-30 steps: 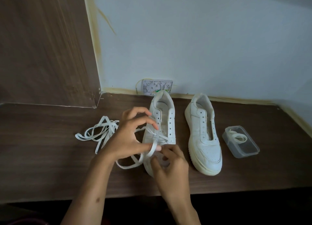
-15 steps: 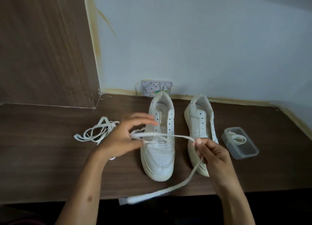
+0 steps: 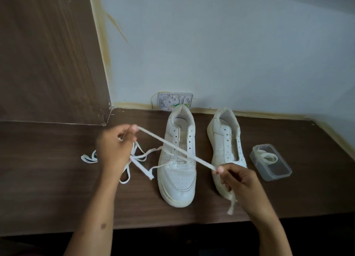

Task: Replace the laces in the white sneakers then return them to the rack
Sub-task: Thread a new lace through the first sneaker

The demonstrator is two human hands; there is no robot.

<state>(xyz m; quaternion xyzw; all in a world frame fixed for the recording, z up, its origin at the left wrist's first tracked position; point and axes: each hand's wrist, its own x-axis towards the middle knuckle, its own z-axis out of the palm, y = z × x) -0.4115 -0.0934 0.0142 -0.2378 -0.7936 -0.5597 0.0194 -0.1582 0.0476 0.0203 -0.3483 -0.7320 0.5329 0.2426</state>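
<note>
— What have you got in your hands?

— A flat white lace (image 3: 176, 150). My left hand (image 3: 115, 150) pinches one end up near the back of the wooden table (image 3: 48, 178); my right hand (image 3: 238, 180) pinches it farther along, its fingers curled round it, with the tail dangling below my palm. The stretch between runs taut and slantwise above the left sneaker (image 3: 177, 165).

— Where do the shoes stand?

— Side by side, toes toward me. The left sneaker has lace through its lowest eyelets only. The right sneaker (image 3: 226, 142) looks unlaced, and my right hand covers its toe.

— How does the lace behave?

— Light, soft and limp, I judge. It won't push through a hole from the middle; I'd hold it right at the tip, where it should be stiffest, and keep it flat so it doesn't twist.

— And the rest?

— Loose laces (image 3: 134, 159) tangled beside my left hand, and a clear plastic box (image 3: 270, 165) holding another coil.
</note>
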